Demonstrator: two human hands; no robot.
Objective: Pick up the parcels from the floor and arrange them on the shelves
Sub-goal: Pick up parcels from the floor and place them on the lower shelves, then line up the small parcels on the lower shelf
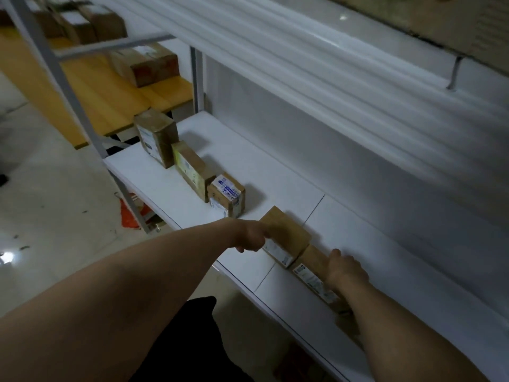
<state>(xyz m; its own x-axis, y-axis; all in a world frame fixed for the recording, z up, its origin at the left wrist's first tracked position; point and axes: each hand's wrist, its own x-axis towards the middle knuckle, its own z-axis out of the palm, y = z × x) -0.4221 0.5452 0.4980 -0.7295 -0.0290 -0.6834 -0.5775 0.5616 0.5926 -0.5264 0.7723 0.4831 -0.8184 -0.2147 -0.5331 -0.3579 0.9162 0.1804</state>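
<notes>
- Between the curled fingers of the left hand (249, 237), a squat brown cardboard parcel (286, 232) is gripped at its near end. It is tilted, and whether its base is fully settled on the white shelf board (385, 257) cannot be told.
- Under the fingers of the right hand (345, 271), a long flat brown cardboard parcel with a white label (311, 274) is held on its narrow edge. The fingers are wrapped over its top, and their tips are hidden on the far side.
- The two parcels are pressed end to end between the two sets of fingers, close to the shelf's front lip.
- A topple is judged the main risk. If the right fingers are lifted before the long parcel is steady, it could fall flat, or forward over the lip towards the pale tiled floor (55, 202).
- A shove from either side could be passed through the contact, so that the neighbouring parcel is skewed or slid nearer the lip.
- If the squat parcel is let go while tilted, it may drop onto a corner and roll out of line.
- Beyond the left fingers, a row of three brown cardboard parcels (191, 172) stands apart from the held pair. A careless sweep of the forearm could knock the nearest one over.
</notes>
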